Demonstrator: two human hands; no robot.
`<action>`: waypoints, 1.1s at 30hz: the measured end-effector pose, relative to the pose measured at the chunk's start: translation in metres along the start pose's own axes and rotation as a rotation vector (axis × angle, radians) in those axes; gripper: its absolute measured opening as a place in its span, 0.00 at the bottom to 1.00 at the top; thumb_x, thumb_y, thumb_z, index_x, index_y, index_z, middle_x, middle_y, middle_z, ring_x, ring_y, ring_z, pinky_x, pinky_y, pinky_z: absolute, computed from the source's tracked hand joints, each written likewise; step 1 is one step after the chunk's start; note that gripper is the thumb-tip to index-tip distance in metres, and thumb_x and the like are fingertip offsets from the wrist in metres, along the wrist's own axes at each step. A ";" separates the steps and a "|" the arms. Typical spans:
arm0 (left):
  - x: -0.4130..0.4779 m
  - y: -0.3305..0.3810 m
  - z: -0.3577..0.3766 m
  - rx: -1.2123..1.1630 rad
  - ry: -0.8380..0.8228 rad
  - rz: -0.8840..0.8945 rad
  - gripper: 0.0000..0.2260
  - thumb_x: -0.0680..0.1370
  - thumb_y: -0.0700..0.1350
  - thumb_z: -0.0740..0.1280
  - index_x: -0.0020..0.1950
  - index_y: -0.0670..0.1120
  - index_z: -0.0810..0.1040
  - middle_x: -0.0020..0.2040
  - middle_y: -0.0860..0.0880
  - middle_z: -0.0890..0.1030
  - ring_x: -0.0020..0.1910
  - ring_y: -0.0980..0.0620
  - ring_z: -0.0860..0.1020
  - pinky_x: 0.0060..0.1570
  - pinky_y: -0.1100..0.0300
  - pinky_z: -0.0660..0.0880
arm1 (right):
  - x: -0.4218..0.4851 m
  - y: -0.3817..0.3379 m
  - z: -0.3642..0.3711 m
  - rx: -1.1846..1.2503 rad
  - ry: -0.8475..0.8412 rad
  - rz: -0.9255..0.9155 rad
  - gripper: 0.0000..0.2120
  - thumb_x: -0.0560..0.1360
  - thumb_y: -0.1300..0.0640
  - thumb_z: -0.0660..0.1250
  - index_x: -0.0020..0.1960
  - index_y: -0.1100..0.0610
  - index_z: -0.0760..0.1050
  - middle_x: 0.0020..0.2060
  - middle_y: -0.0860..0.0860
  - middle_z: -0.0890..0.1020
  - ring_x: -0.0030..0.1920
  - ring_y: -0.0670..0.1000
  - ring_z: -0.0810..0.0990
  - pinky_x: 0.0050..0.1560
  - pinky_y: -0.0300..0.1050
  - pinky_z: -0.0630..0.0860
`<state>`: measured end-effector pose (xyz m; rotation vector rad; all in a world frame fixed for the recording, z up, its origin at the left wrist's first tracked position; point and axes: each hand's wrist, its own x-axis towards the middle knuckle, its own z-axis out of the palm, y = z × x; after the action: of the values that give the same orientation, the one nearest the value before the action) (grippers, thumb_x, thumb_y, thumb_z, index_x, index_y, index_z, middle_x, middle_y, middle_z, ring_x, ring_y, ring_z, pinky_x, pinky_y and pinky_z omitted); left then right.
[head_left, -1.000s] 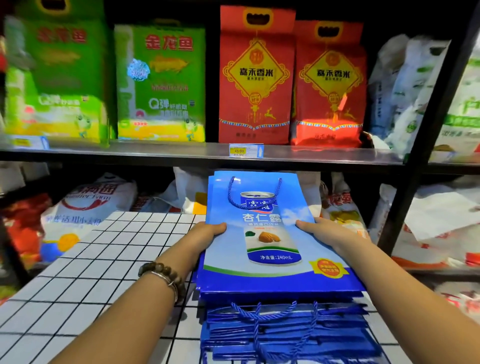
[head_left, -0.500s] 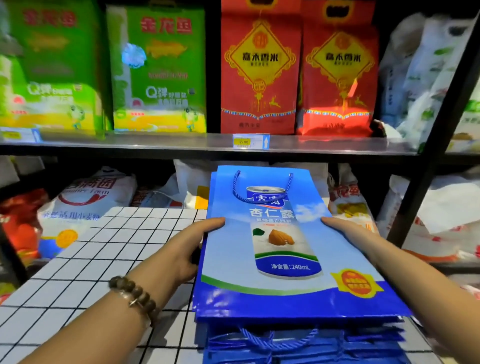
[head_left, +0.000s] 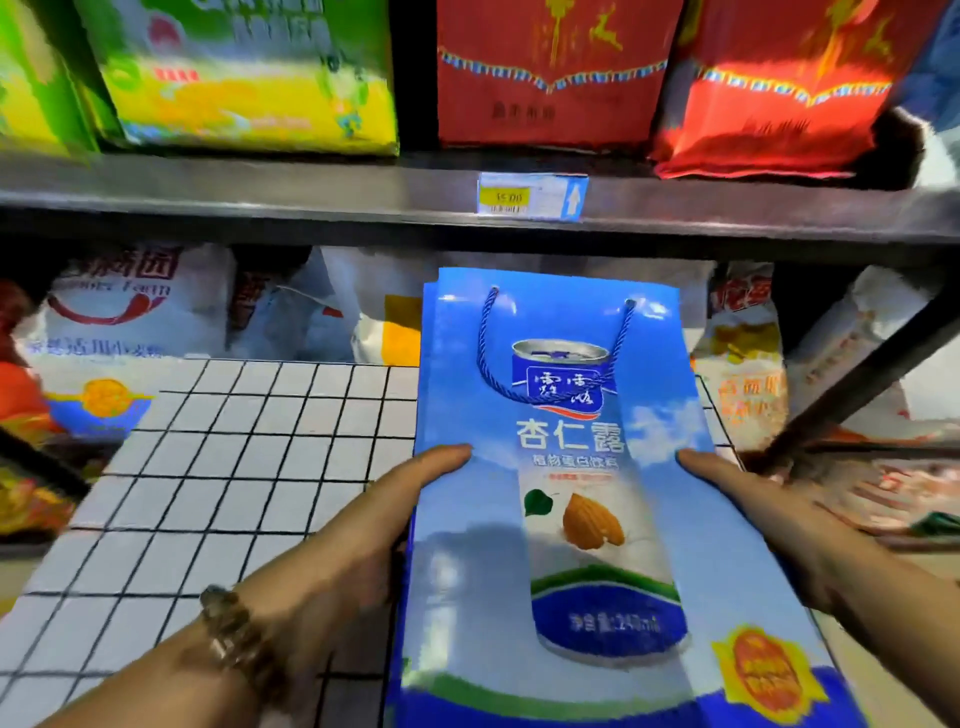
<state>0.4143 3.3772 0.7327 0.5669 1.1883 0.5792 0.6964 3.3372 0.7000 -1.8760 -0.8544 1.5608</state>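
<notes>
Head view: bag (head_left: 566, 519), blue with a printed can and almond, occupies the centre and lower right of the frame, face up, its rope-handle end toward the top of the frame and its base end running out at the bottom edge. A second blue edge shows just behind its upper left corner. Left hand (head_left: 358, 535) grips the bag's left edge at mid-length: thumb (head_left: 441, 457) lies flat on the printed face, and the other fingers pass beneath the bag, out of sight, so their spread cannot be told. Right hand (head_left: 774, 514) grips the right edge at the same level, thumb (head_left: 701, 462) along the top face, remaining fingers hidden below. Bracelet (head_left: 239, 639) sits on the left wrist, lower left. Table (head_left: 234, 467), white with a black grid, fills the left centre; the bag overlaps its right part. Shelf (head_left: 260, 202) crosses the upper frame, carrying a price tag (head_left: 532, 196) at centre, green packs (head_left: 249, 78) at upper left and red packs (head_left: 545, 78) at upper centre and right. White sacks (head_left: 130, 306) lie below the shelf, behind the table.
</notes>
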 end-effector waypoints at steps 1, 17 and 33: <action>-0.006 0.002 -0.001 -0.061 -0.002 -0.022 0.11 0.71 0.45 0.67 0.49 0.43 0.82 0.40 0.43 0.83 0.32 0.46 0.80 0.37 0.60 0.74 | -0.012 -0.012 0.008 0.071 0.042 0.016 0.26 0.65 0.41 0.70 0.52 0.62 0.79 0.37 0.56 0.85 0.36 0.56 0.83 0.42 0.48 0.80; -0.025 0.012 0.007 -0.131 0.070 -0.136 0.10 0.74 0.47 0.66 0.51 0.44 0.79 0.39 0.43 0.84 0.33 0.46 0.82 0.34 0.58 0.79 | -0.036 -0.036 0.009 0.054 0.204 0.171 0.27 0.63 0.43 0.73 0.54 0.60 0.77 0.46 0.56 0.84 0.45 0.58 0.83 0.50 0.52 0.79; -0.012 -0.005 0.011 -0.154 -0.032 -0.132 0.16 0.68 0.48 0.68 0.53 0.44 0.77 0.42 0.40 0.83 0.35 0.45 0.82 0.33 0.56 0.79 | -0.027 -0.041 -0.008 0.104 -0.029 0.236 0.20 0.69 0.44 0.69 0.53 0.58 0.77 0.42 0.56 0.84 0.43 0.56 0.82 0.42 0.46 0.76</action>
<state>0.4218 3.3645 0.7403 0.3622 1.1309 0.5418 0.6961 3.3435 0.7497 -1.9384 -0.5675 1.7400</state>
